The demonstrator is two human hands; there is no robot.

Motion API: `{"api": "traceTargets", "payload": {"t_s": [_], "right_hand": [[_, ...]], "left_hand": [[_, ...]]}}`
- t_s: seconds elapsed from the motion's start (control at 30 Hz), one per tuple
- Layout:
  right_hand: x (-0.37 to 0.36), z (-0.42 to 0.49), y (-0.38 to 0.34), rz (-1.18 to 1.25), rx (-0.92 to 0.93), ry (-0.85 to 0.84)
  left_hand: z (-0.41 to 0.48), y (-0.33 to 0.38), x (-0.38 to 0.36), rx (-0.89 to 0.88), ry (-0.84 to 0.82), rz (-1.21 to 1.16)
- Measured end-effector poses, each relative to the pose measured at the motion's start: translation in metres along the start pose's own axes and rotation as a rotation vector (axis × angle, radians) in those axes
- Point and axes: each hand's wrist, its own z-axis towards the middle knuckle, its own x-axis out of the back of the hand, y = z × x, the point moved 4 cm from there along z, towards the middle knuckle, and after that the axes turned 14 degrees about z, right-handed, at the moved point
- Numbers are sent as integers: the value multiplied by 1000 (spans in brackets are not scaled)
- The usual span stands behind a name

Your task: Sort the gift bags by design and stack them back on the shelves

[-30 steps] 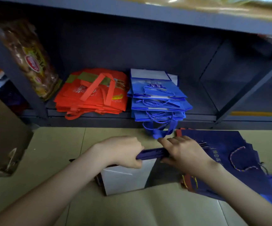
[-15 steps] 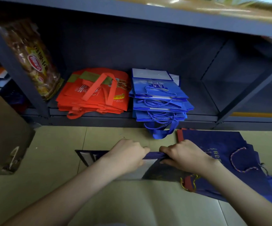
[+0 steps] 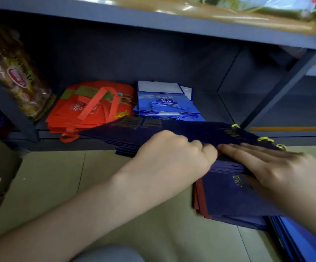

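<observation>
Navy bags (image 3: 181, 133), a flat bundle, lie w/ long axis left-right, raised just in front of the shelf (image 3: 229, 114) w/ bare space right of the blue stack (image 3: 164, 103); red stack (image 3: 91, 110) at left. Left hand (image 3: 174, 154) fisted on the near edge; right hand (image 3: 274, 167) flat, fingers straight, on top. Vs 0.5 s ago: bundle went from floor level up to shelf height, and the white-sided bag is gone.

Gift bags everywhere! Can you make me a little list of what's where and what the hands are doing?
shelf: red bags stacked left, light blue bags stacked beside them
navy bags: bundle lifted in front of the shelf
left hand: closed on the bundle's edge
right hand: fingers flat on the bundle
floor: more navy bags under the right hand
</observation>
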Motion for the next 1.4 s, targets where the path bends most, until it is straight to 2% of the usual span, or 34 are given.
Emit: {"api": "traceTargets", "payload": {"t_s": [0.13, 0.23, 0.43, 0.6, 0.83, 1.03, 1.4], "right_hand": [[15, -16, 32, -122, -71, 105], [0, -22, 67, -164, -107, 139], [-44, -34, 137, -132, -195, 127], [-72, -36, 159, -99, -194, 143], [-108, 21, 163, -59, -175, 239], [-141, 59, 201, -53, -233, 189], [-186, 49, 235, -143, -464, 186]], "left_hand": [[37, 11, -1, -14, 272, 123], [65, 13, -24, -88, 371, 216], [123, 22, -80, -203, 316, 246], [137, 21, -114, -265, 297, 210], [127, -39, -146, -287, 259, 256], [151, -73, -193, -270, 200, 245], [196, -80, -269, -424, 330, 53]]}}
